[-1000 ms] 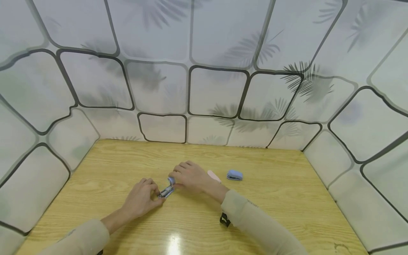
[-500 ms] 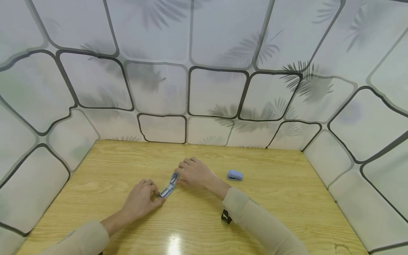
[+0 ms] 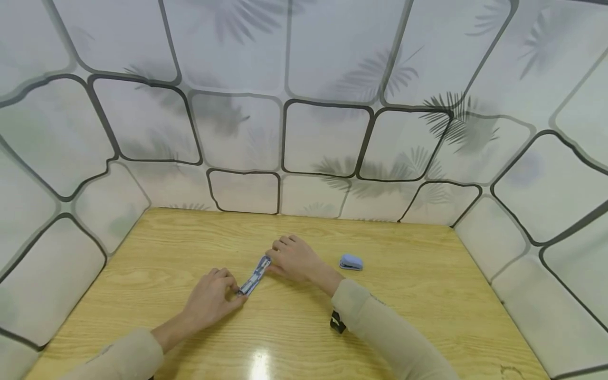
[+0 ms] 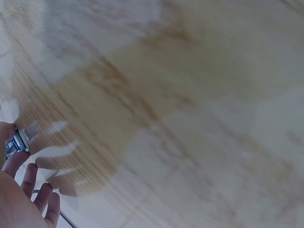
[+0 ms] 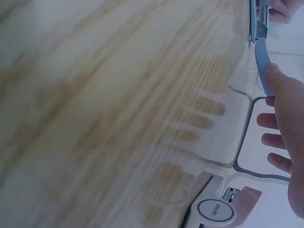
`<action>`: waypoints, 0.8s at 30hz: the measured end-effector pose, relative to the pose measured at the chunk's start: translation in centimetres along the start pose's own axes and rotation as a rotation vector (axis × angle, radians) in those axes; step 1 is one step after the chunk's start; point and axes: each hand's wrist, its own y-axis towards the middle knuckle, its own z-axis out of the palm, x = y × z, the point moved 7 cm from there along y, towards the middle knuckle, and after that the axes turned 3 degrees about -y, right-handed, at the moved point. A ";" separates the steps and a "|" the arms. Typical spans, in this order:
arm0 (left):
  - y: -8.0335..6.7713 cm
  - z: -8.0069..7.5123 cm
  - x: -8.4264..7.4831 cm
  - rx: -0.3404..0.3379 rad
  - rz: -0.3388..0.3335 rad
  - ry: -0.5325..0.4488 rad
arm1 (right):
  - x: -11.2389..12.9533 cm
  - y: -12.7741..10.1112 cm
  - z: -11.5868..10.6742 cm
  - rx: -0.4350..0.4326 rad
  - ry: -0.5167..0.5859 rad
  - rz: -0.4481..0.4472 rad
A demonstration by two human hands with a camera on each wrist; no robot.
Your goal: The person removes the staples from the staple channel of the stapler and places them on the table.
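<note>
A small blue stapler (image 3: 255, 275) lies stretched open between my two hands, its inner metal showing. My left hand (image 3: 209, 296) pinches the near-left end between thumb and forefinger; in the left wrist view that stapler end (image 4: 18, 143) peeks out between the fingertips. With thumb and fingers, my right hand (image 3: 295, 258) grips the far end, the blue top arm (image 5: 262, 66) in the right wrist view. That arm stands folded back from the base around its hinge. The right fingers hide the very tip of the arm.
A second blue stapler (image 3: 351, 262), closed, sits on the wooden table (image 3: 404, 306) right of my right hand. In the right wrist view, a pale object with a round badge and pinkish part (image 5: 216, 209) lies nearby. Patterned fabric walls (image 3: 328, 137) enclose the table's back and sides.
The stapler's top arm has swung back and away from the base, toward the far right, drawn by my right hand. My left hand has stayed in place.
</note>
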 end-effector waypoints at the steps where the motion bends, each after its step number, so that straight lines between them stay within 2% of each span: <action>1: 0.0 0.0 0.0 0.001 -0.005 0.000 | 0.0 0.0 0.0 -0.003 0.001 0.000; 7: 0.1 0.1 0.0 -0.007 -0.016 0.006 | -0.1 -0.2 -0.2 -0.004 -0.003 0.012; 11: 0.1 0.1 0.1 -0.002 -0.019 0.013 | -0.3 -0.4 -0.7 0.007 0.029 0.051; 19: -0.1 0.1 0.1 0.010 -0.025 0.007 | -0.8 -1.2 -2.6 -0.026 0.301 0.219; 24: -0.1 0.2 0.1 0.012 -0.021 0.004 | -0.6 -1.9 -2.9 -0.006 0.521 0.345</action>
